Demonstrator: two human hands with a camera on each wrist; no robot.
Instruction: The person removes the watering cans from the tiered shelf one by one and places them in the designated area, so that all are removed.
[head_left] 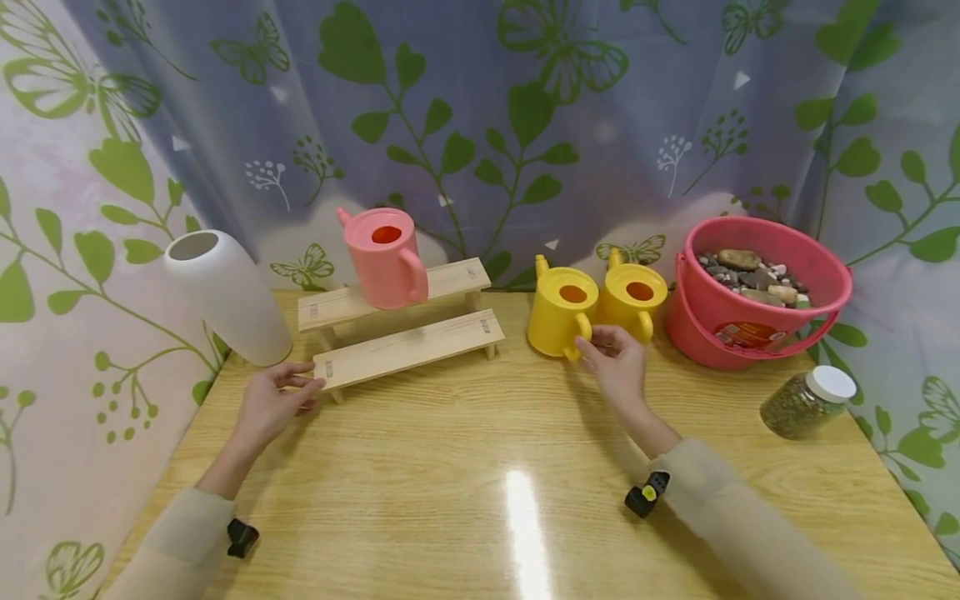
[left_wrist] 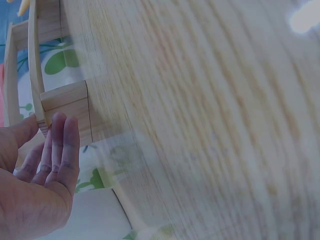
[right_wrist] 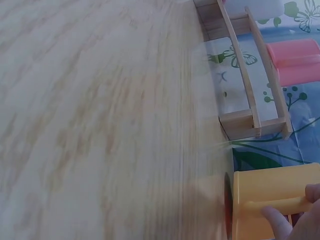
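A two-step wooden stand point(head_left: 408, 346) is on the table, and a pink watering can point(head_left: 386, 262) sits on its upper step. At the left end of the lower step, my left hand point(head_left: 277, 404) pinches the board, thumb on one face and fingertips on the other point(left_wrist: 47, 170). The handle of the nearer yellow watering can point(head_left: 555, 321) is between the thumb and fingers of my right hand point(head_left: 617, 367). In the right wrist view that can point(right_wrist: 250, 220) appears at the lower right corner. Just behind it stands a second yellow watering can point(head_left: 628, 287).
A tall white vase point(head_left: 232, 300) stands left of the stand. On the right are a pink bucket point(head_left: 690, 329) of stones and a white-lidded jar point(head_left: 798, 407) with small dark contents. A patterned curtain point(head_left: 465, 108) hangs behind the wooden table point(head_left: 420, 483).
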